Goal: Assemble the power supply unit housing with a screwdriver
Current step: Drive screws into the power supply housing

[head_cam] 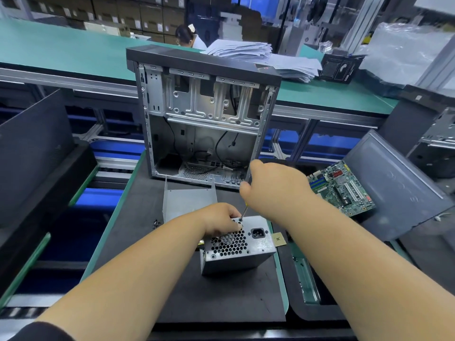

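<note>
The power supply box point(237, 244) sits on the black mat point(216, 296) of the desk point(283, 286), vent grille and power socket point(258, 233) facing up. Judging by the setup, a screw at the top corner of the grille face is being driven: the screwdriver point(243, 210) tip sits right on that corner, just beyond the left fingers.

Left hand point(221, 219) rests on the top edge of the box, fingers point(236, 226) curled over it and pressing onto the grille, steadying it. Right hand point(273, 187) is raised above and behind the box, wrapped round the screwdriver handle w/ fingers closed on it; handle itself mostly hidden by the hand, only the thin shaft shows, slanting down toward the left fingertips. Both forearms reach in from the near edge, the right one higher.

Next move, I'd say: keep the shaft lined up w/ the screw, press down and turn till it seats, left hand bracing so the box doesn't twist. Can't tell how far in the screw is, too small. Other corner holes look like they'd need the same.

Just past the left fingers stands a bent metal cover point(189, 200), prob. another housing part. A few loose screws point(155, 223) lie left of the left hand. Beyond that is an open computer case point(204, 114); right of the right hand lies a circuit board point(344, 188).
</note>
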The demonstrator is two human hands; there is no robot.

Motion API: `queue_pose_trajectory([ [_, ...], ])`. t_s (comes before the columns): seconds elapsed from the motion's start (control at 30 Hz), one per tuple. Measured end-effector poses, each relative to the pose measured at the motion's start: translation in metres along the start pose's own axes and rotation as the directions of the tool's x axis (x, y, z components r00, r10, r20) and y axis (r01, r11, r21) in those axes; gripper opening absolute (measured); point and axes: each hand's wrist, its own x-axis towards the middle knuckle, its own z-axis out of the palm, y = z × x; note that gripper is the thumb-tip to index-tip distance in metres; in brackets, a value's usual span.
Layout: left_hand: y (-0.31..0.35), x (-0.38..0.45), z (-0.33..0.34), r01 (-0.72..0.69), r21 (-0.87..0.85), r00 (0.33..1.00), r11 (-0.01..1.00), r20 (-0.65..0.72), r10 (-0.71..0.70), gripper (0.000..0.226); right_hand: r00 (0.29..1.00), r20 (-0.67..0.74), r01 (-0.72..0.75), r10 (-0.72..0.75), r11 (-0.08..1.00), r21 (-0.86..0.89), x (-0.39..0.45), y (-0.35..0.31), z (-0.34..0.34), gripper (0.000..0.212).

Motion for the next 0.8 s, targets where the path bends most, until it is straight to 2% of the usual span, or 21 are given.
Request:
queue_pose_trajectory([
  [0.07,0.0,0.0,-0.001,0.013,-0.018,1.0,1.0,0.012,-0.013,0.018,0.993,0.07,0.081,-0.095,0.98,0.181,0.001,0.006,-0.001,0.012],
  [0.13,0.001,0.0,-0.001,0.014,-0.015,1.0,1.0,0.019,-0.014,0.015,0.986,0.103,0.104,-0.129,0.97,0.219,0.002,0.012,-0.001,0.012],
  [0.33,0.0,0.0,0.0,0.002,-0.013,1.0,1.0,0.018,-0.002,0.013,0.997,0.03,0.066,-0.071,0.987,0.144,0.005,0.016,0.008,0.03],
  [0.8,0.003,-0.003,0.0,-0.008,0.028,1.0,1.0,-0.012,0.008,0.01,0.999,-0.032,-0.017,0.018,1.0,0.026,0.014,0.015,0.017,0.039],
])
